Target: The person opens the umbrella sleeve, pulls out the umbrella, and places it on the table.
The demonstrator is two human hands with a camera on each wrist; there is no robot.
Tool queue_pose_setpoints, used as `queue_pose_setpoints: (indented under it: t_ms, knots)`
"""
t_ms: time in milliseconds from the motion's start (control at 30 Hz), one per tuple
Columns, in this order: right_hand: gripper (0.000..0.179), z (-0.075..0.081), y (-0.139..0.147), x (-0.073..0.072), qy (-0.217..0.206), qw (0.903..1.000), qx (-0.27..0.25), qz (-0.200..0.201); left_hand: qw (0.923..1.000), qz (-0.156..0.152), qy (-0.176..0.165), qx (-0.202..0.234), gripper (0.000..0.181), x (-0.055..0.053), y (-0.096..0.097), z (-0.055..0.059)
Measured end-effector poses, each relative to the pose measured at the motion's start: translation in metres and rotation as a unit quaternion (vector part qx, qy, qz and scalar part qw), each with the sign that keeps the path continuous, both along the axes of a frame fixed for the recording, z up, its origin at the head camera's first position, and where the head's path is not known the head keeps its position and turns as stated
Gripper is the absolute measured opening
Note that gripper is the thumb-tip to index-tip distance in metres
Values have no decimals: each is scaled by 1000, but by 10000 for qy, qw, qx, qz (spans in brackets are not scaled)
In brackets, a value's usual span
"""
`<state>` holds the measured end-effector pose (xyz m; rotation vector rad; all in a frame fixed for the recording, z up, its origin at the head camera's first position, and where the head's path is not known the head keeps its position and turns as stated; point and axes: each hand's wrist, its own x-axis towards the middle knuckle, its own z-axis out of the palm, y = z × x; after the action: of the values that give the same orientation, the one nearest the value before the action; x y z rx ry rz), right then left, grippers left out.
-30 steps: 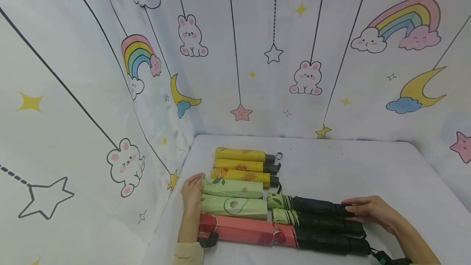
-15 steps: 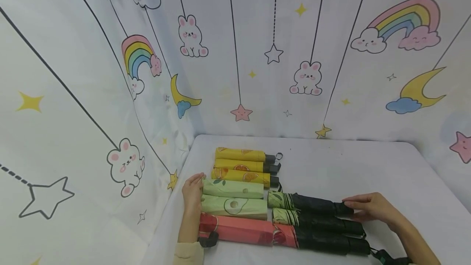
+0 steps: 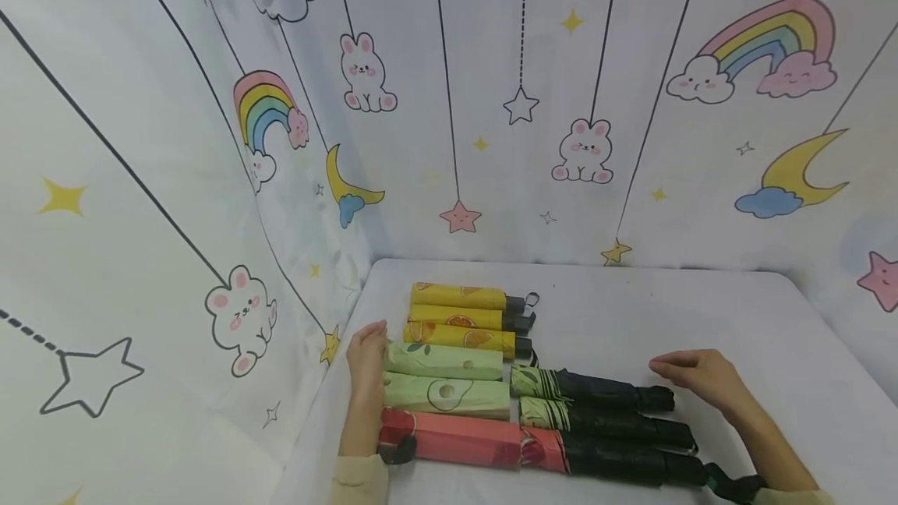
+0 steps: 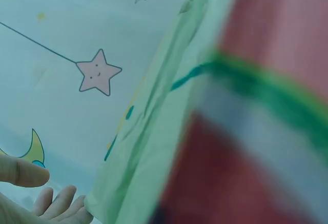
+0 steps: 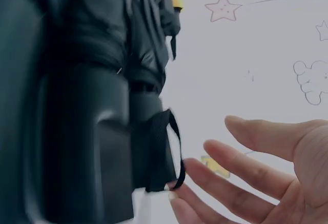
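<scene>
My left hand (image 3: 367, 358) is at the left ends of two pale green avocado-print pieces (image 3: 449, 394), its fingers extended; in the left wrist view its fingertips are right at the green end. My right hand (image 3: 701, 380) hovers apart from the black end of the upper green-and-black folded umbrella (image 3: 610, 392), fingers loosely extended and holding nothing. In the right wrist view a wrist strap (image 5: 166, 149) hangs at a black handle near those fingers. A second green-and-black folded umbrella (image 3: 617, 425) lies below. Nearest is a red fruit-print piece (image 3: 463, 439) in line with a red-and-black folded umbrella (image 3: 624, 458).
Several yellow orange-print folded umbrellas (image 3: 456, 318) with black handles lie behind the green pieces. All rest on a white-covered table (image 3: 666, 310). A patterned white cloth wall (image 3: 421, 139) rises along the back and left.
My right hand has let go of the upper umbrella's black end and moved up and back from it. The left hand has shifted slightly upward. The umbrellas stay in place.
</scene>
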<state>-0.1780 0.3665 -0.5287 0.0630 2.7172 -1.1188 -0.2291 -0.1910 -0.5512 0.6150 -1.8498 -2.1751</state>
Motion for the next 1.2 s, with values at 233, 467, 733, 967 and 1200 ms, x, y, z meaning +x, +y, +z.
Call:
queue_pose_setpoints:
  t_ms: [233,467,733,967,1200]
  knots:
    - [51,8,-17,-6,395,9989,-256,0,9993,-38,293,217,42,-4,2,11]
    - [49,12,-29,-13,579,9976,-366,96,9985,-208,442,258,41,-7,7,16]
    - [47,19,-54,-25,681,9958,-591,173,9979,-335,468,298,43,-12,16,18]
    - [46,24,-83,-37,706,9940,-784,286,9980,-379,455,199,46,-19,24,16]
    - [50,22,-102,-50,628,9926,-967,368,9988,-344,332,41,46,-23,33,10]
